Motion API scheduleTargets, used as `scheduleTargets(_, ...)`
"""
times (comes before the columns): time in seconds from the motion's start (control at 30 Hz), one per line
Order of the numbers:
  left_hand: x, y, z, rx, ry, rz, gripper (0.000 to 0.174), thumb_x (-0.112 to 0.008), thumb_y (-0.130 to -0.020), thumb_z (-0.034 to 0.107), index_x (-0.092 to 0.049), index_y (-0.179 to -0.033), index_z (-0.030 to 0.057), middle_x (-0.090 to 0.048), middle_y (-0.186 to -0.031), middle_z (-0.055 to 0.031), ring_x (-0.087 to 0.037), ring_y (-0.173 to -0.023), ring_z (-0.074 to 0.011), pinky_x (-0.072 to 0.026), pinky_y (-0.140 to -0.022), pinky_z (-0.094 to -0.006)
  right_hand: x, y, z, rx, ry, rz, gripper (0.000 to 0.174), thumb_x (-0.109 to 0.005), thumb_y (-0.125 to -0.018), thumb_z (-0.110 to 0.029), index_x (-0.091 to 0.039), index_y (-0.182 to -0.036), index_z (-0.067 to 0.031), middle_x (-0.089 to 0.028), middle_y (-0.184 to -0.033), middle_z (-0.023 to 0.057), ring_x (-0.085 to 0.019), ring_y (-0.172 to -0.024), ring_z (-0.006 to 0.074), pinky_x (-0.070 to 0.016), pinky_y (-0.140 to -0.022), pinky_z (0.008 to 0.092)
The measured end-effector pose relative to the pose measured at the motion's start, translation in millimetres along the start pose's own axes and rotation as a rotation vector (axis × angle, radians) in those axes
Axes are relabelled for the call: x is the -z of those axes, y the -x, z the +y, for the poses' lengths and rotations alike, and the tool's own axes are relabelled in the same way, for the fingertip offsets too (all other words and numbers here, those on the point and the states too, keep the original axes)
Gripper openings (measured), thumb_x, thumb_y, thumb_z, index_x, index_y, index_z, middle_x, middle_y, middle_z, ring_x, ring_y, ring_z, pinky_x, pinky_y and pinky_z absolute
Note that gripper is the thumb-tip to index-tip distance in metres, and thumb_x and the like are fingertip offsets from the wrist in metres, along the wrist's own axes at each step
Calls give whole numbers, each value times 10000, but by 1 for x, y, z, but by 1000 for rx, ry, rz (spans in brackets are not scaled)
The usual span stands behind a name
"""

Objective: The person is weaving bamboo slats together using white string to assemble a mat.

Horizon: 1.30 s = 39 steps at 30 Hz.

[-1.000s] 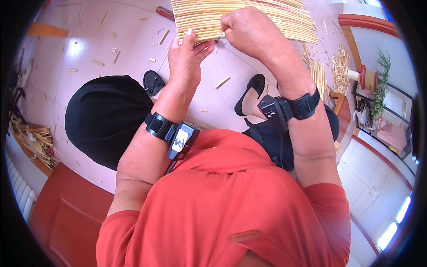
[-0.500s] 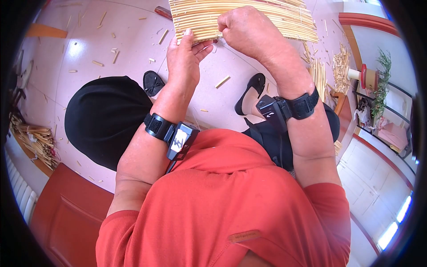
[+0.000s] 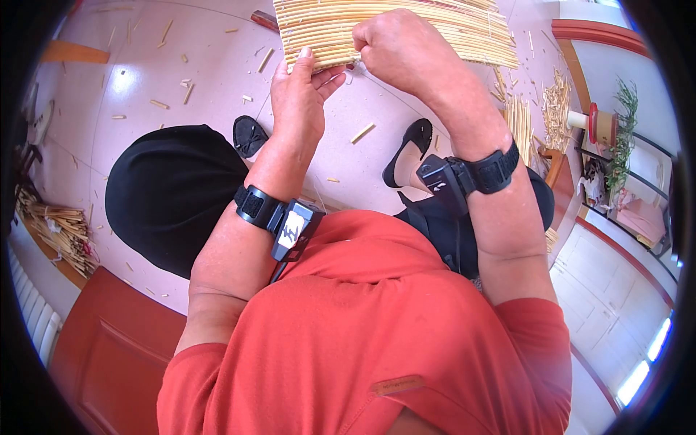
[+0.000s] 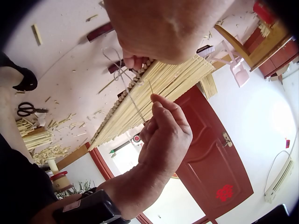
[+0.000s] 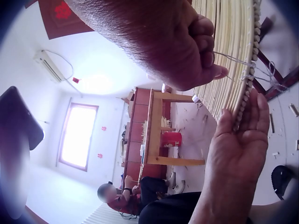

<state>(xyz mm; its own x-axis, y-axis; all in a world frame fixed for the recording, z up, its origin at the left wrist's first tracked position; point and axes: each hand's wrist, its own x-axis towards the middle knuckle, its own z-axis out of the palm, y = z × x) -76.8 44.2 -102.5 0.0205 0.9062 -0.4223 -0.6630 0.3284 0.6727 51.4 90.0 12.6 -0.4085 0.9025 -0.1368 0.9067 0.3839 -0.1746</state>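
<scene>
A mat of thin yellow sticks (image 3: 319,32) is held up at the top of the head view. My left hand (image 3: 297,109) grips its near edge, thumb on the upper face and fingers beneath, as the right wrist view shows with the left hand (image 5: 240,149). Just over the mat, my right hand (image 4: 163,135) pinches a thin needle-like piece between thumb and forefinger. Its curled fingers also hold white string (image 4: 133,100), which runs to the mat's edge and loops loosely there. In the head view the right hand (image 3: 406,54) hides its own fingertips.
Cut stick pieces (image 3: 362,133) litter the floor around the shoes. Stick bundles (image 3: 61,232) lie at the left, others (image 3: 557,112) at the right beside a spool (image 3: 602,126). Scissors (image 4: 29,109) lie on the floor. Another person (image 5: 128,196) sits near a wooden table (image 5: 156,130).
Both hands and the mat have shifted slightly left in the head view. The left hand's grip on the edge looks the same, and the right hand remains curled over the mat.
</scene>
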Motion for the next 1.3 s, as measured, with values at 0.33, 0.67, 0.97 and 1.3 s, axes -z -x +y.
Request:
scheduleTargets(0.33, -1, -1, -2, -5, 36, 22, 261, -446, -1000, 189, -421, -1164, -14, -620, -1027, -188, -673, -879, -238, -581, -802, -361, 17, -15, 1, 27, -38, -163, 226, -558, -763, -154, -708, -799, 11, -649, -770, 262, -657, -746, 391, -532, -706, 439)
scheduleTargets(0.67, -7, 1, -7, -46, 87, 79, 251, -463, -994, 188, -454, -1144, -14, -634, -1004, -167, -669, -839, -224, -571, -776, -352, 14, -22, -19, -56, 47, -245, 239, -586, -763, -163, -710, -825, 32, -662, -833, 265, -671, -806, 381, -544, -705, 424)
scheduleTargets(0.97, -7, 2, -10, -76, 102, 80, 254, -464, -992, 182, -467, -1145, -21, -637, -997, -159, -667, -833, -212, -564, -788, -351, -7, -16, -19, 84, 242, -99, 168, -658, -710, -99, -725, -822, 7, -672, -774, 224, -687, -766, 345, -557, -691, 412)
scheduleTargets(1.3, -9, 3, -12, -103, 148, 105, 243, -477, -981, 168, -480, -1136, -20, -649, -968, -145, -671, -784, -215, -566, -754, -352, -4, -14, -18, 107, 269, -145, 166, -676, -705, -97, -731, -831, -3, -681, -790, 206, -690, -766, 332, -556, -682, 409)
